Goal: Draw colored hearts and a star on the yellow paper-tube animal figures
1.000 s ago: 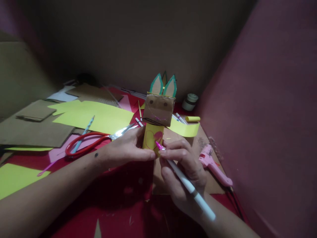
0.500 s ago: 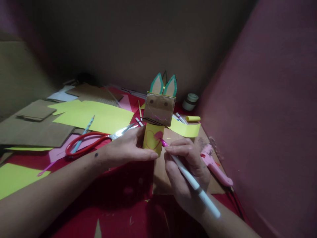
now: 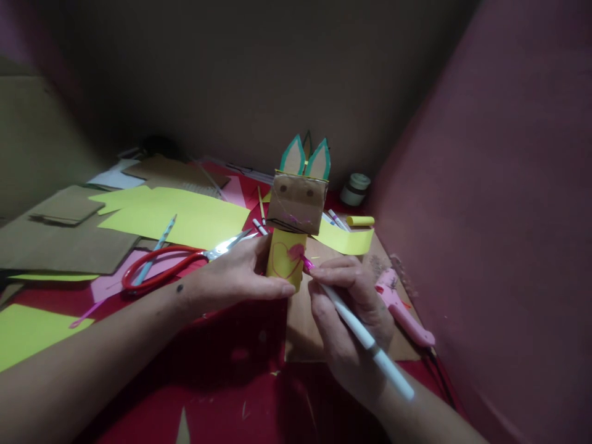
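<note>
My left hand (image 3: 250, 271) grips the yellow paper body of a cardboard animal figure (image 3: 296, 203), thumb across its lower front. The figure stands upright, with a brown box head, two dark eye spots and pointed ears edged in green. On its yellow body is a drawn heart outline (image 3: 287, 259), coloured pink in its upper right part. In my right hand (image 3: 349, 308) is a white felt-tip pen (image 3: 358, 330) with a pink tip, held at the heart's right edge. Whether the tip touches the paper I cannot tell.
Red-handled scissors (image 3: 164, 262) and a blue pencil (image 3: 157, 246) lie left, by yellow paper (image 3: 176, 216) and brown cardboard (image 3: 69, 240). A pink glue gun (image 3: 404, 314) rests on the right of a board (image 3: 305, 336). A small jar (image 3: 355, 189) stands behind, near the wall.
The pen and my right hand have shifted slightly right, bringing the tip to the edge of the pink patch. My left hand and the figure have stayed almost still.
</note>
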A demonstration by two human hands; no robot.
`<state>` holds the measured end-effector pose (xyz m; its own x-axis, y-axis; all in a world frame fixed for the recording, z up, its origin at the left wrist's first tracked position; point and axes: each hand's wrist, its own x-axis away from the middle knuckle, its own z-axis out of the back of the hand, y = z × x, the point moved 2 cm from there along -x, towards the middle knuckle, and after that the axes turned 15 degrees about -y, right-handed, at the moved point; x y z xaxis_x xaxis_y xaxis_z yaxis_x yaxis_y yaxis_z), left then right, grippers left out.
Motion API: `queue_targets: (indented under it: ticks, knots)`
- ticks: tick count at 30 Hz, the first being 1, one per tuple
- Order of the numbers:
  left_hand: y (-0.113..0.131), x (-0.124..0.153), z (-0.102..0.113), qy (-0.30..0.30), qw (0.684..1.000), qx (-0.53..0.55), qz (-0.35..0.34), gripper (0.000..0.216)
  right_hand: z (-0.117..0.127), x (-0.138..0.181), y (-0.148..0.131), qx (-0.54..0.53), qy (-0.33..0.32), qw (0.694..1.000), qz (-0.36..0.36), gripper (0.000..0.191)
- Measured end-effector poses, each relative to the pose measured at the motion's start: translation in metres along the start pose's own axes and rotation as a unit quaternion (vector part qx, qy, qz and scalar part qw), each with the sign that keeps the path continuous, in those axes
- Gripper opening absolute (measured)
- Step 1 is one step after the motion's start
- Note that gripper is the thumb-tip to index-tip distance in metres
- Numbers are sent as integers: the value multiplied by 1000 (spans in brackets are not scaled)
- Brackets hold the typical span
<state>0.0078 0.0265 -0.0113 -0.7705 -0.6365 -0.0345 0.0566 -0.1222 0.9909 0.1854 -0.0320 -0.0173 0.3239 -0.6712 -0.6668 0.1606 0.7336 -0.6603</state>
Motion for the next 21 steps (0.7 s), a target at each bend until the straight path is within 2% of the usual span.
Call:
queue_targets:
  ticks: [8, 15, 21]
  knots:
    - [-4, 0, 1, -4, 1000, 14, -4, 49, -1, -1, -4, 6, -3, 1000, -7, 20]
    - [-2, 0, 1, 0, 1000, -15, 7, 51, -1, -1, -2, -13, 10, 1000, 6, 27]
    - [-4, 0, 1, -3, 1000, 18, -7, 48, -1, 0, -2, -2, 1, 1000, 9, 24]
